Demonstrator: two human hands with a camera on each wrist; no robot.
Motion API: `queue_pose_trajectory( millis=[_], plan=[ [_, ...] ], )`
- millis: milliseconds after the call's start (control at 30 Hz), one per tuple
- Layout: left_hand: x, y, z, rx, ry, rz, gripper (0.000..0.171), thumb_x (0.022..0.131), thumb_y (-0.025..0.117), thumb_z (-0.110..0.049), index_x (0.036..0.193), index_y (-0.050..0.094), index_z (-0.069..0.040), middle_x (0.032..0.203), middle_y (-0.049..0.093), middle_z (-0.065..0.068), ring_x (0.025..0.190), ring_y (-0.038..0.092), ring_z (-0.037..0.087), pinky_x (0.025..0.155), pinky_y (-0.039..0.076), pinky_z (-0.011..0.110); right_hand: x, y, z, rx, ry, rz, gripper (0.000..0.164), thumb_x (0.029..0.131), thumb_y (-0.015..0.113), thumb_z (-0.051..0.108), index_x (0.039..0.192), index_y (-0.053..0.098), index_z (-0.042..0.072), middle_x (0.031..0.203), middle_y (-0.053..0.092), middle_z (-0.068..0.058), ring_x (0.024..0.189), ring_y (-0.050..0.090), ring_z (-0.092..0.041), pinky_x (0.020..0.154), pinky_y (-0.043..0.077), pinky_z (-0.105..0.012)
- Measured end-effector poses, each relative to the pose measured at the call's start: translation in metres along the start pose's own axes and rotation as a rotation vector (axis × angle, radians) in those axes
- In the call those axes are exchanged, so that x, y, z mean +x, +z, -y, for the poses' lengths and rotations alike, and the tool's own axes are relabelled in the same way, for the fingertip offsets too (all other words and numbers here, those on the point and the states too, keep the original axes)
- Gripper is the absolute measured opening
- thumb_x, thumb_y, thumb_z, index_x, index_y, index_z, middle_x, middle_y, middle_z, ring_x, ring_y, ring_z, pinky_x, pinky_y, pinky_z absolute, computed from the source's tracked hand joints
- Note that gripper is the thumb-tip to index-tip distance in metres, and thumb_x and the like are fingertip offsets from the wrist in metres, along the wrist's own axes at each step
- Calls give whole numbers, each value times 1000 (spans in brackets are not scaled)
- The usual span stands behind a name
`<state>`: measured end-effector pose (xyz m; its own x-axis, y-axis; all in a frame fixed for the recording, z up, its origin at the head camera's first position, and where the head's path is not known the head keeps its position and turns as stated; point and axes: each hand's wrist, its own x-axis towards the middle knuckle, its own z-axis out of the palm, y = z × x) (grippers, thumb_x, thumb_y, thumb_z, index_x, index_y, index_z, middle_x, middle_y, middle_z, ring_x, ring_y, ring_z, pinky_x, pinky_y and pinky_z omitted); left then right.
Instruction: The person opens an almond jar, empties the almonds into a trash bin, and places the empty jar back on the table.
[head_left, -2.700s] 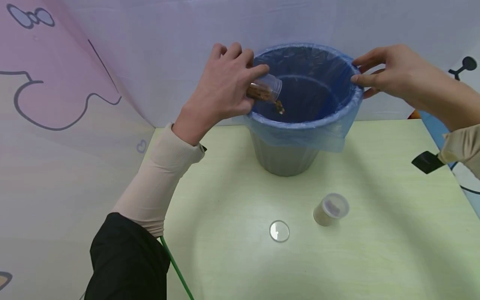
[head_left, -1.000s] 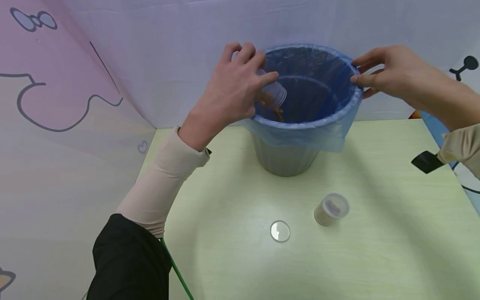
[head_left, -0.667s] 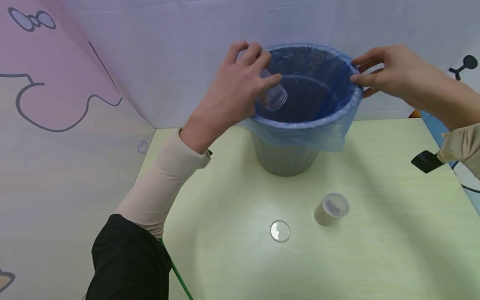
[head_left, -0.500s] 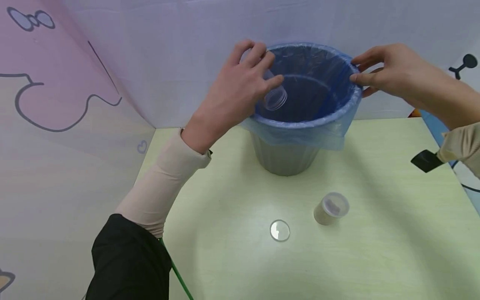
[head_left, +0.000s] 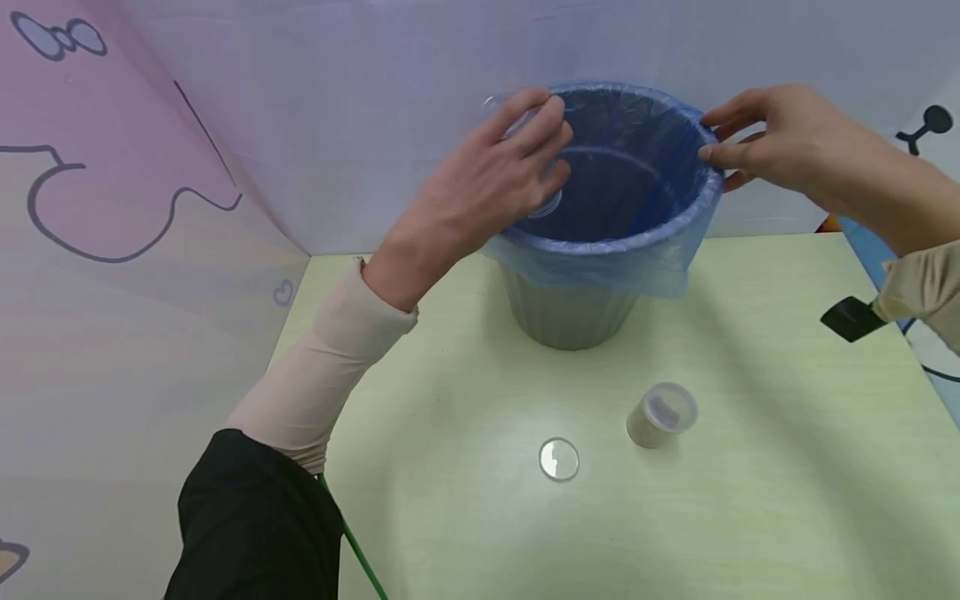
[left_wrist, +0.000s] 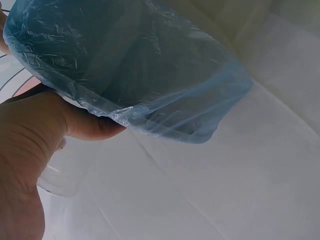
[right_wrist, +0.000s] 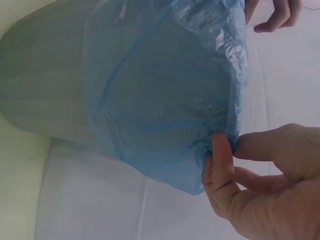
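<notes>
My left hand [head_left: 491,183] grips a clear plastic jar [head_left: 546,206] at the left rim of a grey bin [head_left: 570,317]. The jar is tipped, its mouth over the opening, mostly hidden behind the fingers; its clear base [left_wrist: 62,177] shows below the hand in the left wrist view. A blue bag [head_left: 600,271] lines the bin and folds down outside its rim. On the right side, my right hand [head_left: 795,150] pinches the bagged rim between thumb and fingers; the right wrist view shows its fingertips [right_wrist: 220,150] on the blue plastic.
On the pale green table [head_left: 465,500] lie a clear round lid [head_left: 558,459] and, to its right, a small capped jar [head_left: 662,417] standing upright. A white wall [head_left: 375,83] rises right behind the bin, and a printed panel [head_left: 135,333] stands at the left.
Brown bits slid out of the tipped jar into the bin and no longer show. My left hand has moved right and turned, so its fingers cover more of the jar. The right hand stays put.
</notes>
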<state>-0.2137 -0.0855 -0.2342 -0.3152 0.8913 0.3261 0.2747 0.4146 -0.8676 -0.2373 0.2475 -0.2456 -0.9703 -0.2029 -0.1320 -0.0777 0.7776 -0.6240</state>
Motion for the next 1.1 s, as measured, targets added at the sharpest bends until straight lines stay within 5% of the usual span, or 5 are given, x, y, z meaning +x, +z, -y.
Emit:
queue_pose_trajectory(
  millis=[300,533,700,867,1100],
  plan=[
    [-7,-6,7,-85,-94,-14,57,104,27,14,120,68,-22,130,62,6,131,52,27,120,35,40,-2,2,3,43,1,15,64,110,49,29,166,24,7,166,30,-28,71,58,14,117,30,-70],
    [-13,-16,12,-131,-149,-29,52,106,28,10,128,63,-22,130,60,8,130,51,29,118,36,43,-2,1,2,32,12,0,64,110,49,30,166,25,8,165,32,-27,72,59,14,114,36,-68],
    [-14,-12,10,-108,-88,24,55,104,27,13,126,65,-20,133,60,8,135,50,29,121,34,42,-2,1,-1,17,11,-8,64,110,50,30,165,27,8,164,34,-27,73,60,13,113,43,-59],
    [-15,-5,7,-120,-89,9,55,105,27,13,122,66,-21,129,61,7,130,52,28,119,36,42,-4,2,-1,31,3,-3,64,110,49,30,165,26,7,165,33,-28,71,59,14,114,35,-69],
    [-17,-6,7,-102,-80,32,50,103,32,11,127,62,-22,130,58,7,132,49,29,117,35,43,-3,1,-2,17,1,-7,64,110,49,30,165,27,8,165,32,-27,73,59,15,107,53,-42]
  ],
)
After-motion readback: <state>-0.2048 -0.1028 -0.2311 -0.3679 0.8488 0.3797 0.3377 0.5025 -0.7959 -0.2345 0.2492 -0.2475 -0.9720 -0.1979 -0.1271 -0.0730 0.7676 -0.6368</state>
